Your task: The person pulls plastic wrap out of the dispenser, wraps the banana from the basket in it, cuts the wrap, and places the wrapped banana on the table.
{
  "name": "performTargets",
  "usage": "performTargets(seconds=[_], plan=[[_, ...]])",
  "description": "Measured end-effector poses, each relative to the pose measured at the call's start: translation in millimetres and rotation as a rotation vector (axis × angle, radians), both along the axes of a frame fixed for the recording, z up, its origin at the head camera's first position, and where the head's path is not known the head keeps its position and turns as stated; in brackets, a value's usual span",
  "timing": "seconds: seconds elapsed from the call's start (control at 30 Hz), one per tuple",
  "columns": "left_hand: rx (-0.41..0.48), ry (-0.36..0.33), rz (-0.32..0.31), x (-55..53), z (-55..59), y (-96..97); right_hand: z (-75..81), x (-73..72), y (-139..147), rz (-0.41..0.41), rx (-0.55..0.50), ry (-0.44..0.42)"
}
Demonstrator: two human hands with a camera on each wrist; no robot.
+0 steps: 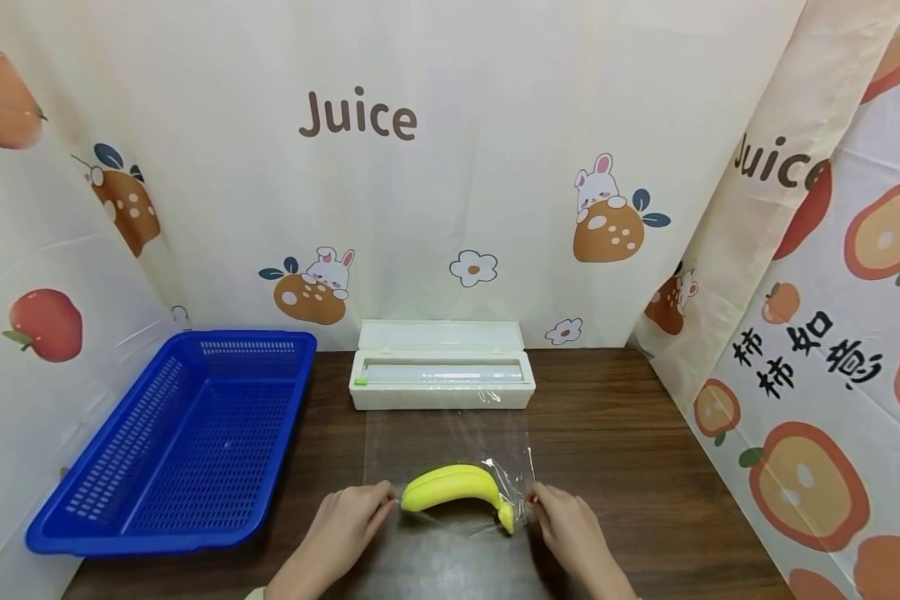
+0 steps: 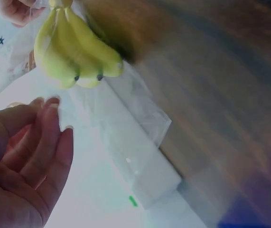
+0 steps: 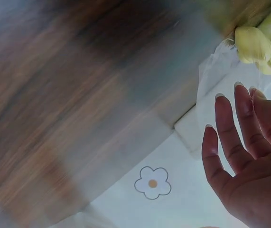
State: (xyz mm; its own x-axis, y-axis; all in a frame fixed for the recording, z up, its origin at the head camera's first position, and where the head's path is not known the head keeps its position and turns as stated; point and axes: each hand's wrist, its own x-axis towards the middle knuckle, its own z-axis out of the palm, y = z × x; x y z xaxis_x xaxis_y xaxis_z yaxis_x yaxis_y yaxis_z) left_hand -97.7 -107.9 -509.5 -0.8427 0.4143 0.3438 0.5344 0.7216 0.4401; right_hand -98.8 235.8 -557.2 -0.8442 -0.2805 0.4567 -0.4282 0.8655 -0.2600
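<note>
A bunch of yellow bananas (image 1: 453, 486) lies over the clear cling film (image 1: 442, 437), its stem end toward the right. The film runs forward from the slot of a white cling film box (image 1: 444, 396). Beside the bananas' left end, my left hand (image 1: 351, 518) pinches the near left corner of the film between thumb and fingertips. My right hand (image 1: 572, 523) pinches the right corner near the stem, where the film is bunched and wrinkled. In the right wrist view, thumb and index finger (image 3: 245, 102) meet while the other fingers extend.
A blue plastic basket (image 1: 270, 467) with slotted sides stands on the left of the dark wooden table (image 1: 607, 433). The box's lid (image 1: 440, 335) is raised at the back. Printed curtains (image 1: 450, 183) hang behind the table and along both sides.
</note>
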Motion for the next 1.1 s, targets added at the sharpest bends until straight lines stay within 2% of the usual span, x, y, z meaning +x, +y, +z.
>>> performTargets(seconds=[0.07, 0.23, 0.3, 0.37, 0.5, 0.63, 0.93, 1.1], plan=[[0.008, 0.040, -0.003, -2.3, 2.6, 4.8, 0.0, -2.8, -3.6, 0.004, 0.003, 0.011], [0.030, 0.230, -0.004, -8.8, 3.2, 18.3, -3.3, -9.4, -9.2, 0.016, -0.004, 0.029], [0.041, 0.274, -0.006, -12.0, 1.3, 23.3, -6.3, -12.4, -10.7, 0.021, -0.007, 0.056], [0.050, 0.287, -0.003, -15.4, -1.5, 27.6, -10.0, -15.2, -12.2, 0.026, -0.009, 0.095], [0.059, 0.240, 0.019, -21.2, -8.2, 34.0, -16.9, -18.9, -15.2, 0.034, -0.016, 0.166], [0.080, 0.166, 0.055, -25.0, -15.4, 37.5, -20.6, -19.3, -18.4, 0.031, -0.023, 0.178], [0.160, -0.012, 0.085, -29.5, -26.2, 39.0, -22.1, -18.3, -22.6, 0.007, -0.032, 0.123], [0.226, -0.063, 0.091, -33.6, -29.9, 37.9, -19.9, -17.1, -23.2, -0.044, 0.018, 0.047]])
